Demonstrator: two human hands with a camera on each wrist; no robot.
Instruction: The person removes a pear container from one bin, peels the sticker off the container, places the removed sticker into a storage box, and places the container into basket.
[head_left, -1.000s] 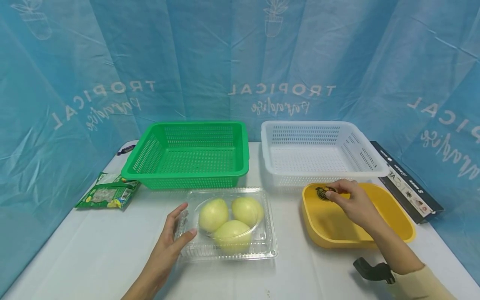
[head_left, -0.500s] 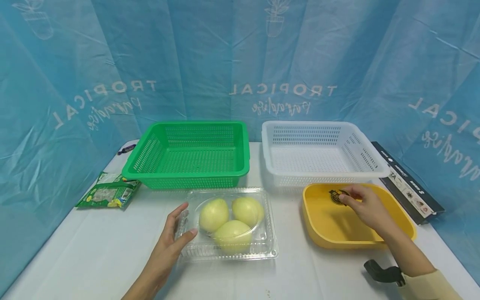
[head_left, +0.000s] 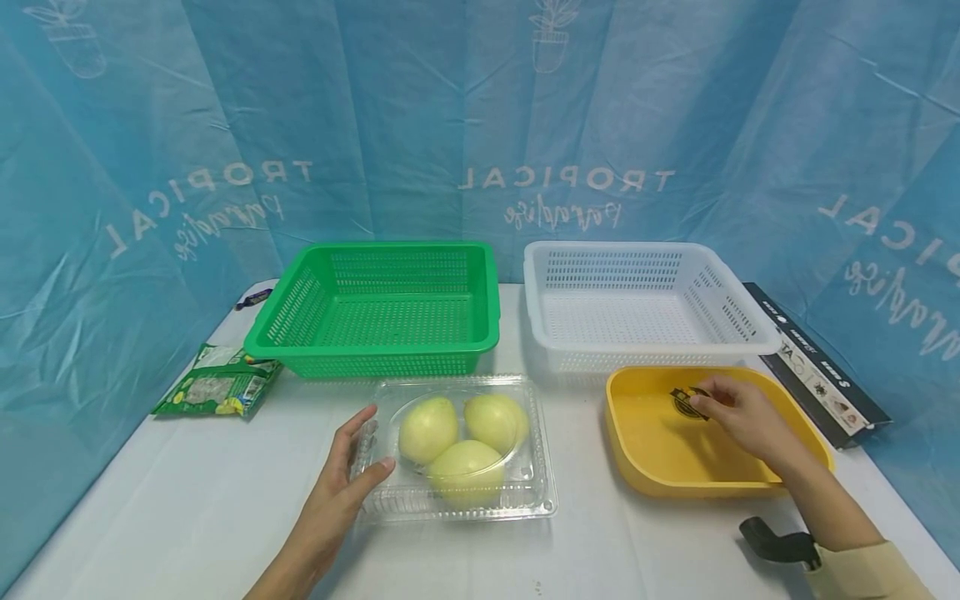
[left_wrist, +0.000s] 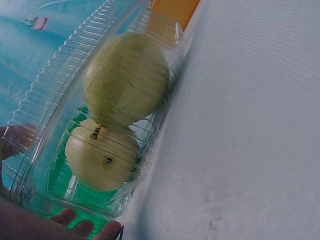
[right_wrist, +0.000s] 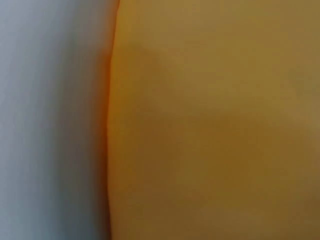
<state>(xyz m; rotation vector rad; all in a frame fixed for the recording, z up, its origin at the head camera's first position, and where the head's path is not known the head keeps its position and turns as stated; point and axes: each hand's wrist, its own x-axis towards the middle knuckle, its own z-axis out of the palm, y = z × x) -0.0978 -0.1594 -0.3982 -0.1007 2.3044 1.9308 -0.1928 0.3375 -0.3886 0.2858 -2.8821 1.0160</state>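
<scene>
A clear plastic clamshell box with three pale yellow-green, pear-like fruits inside stands near the middle of the white table. Against its left end lies my left hand, thumb over the lid's near edge and fingers along the side. In the left wrist view, fingertips show beyond the box end. Over the yellow tub, my right hand pinches a small black-and-gold label between thumb and fingers. The right wrist view holds only blurred tub and table, without hand or label.
A green basket and a white basket stand at the back. At left lie a green snack bag and a small dark wrapper. A long black-and-white box lies beyond the tub at right.
My right hand has moved rightward and slightly nearer over the yellow tub, and the black-and-gold label has come along with it. The left hand and the clamshell box stay in place.
</scene>
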